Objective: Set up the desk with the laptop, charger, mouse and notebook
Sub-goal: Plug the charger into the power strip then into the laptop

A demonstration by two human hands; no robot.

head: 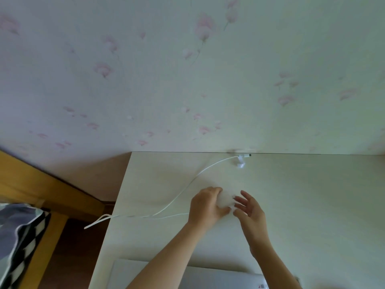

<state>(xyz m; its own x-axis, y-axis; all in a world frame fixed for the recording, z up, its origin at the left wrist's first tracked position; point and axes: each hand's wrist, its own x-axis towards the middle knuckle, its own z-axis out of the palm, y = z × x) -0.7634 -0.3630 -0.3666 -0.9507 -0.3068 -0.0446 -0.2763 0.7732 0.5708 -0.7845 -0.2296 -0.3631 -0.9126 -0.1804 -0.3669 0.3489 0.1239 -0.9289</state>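
Head view. My left hand (205,205) curls its fingers round the white charger block (226,200) near the middle of the desk (312,205); my right hand (249,207) is beside it with fingers spread and loose, fingertips just touching the block and gripping nothing. The charger's cable (187,184) runs in 2 strands: 1 arcs to the plug end (243,157) lying near the desk's back edge by the wall, the other trails left, with a loop (98,221) hanging off the desk's left edge. The closed laptop (187,276) lies at the near edge, under my forearms. Mouse and notebook are not in view.

Risks, as I judge them: pulling the block could drag the plug end across the desk; the overhanging loop's weight could draw more cable off the desk; the strands could tangle.
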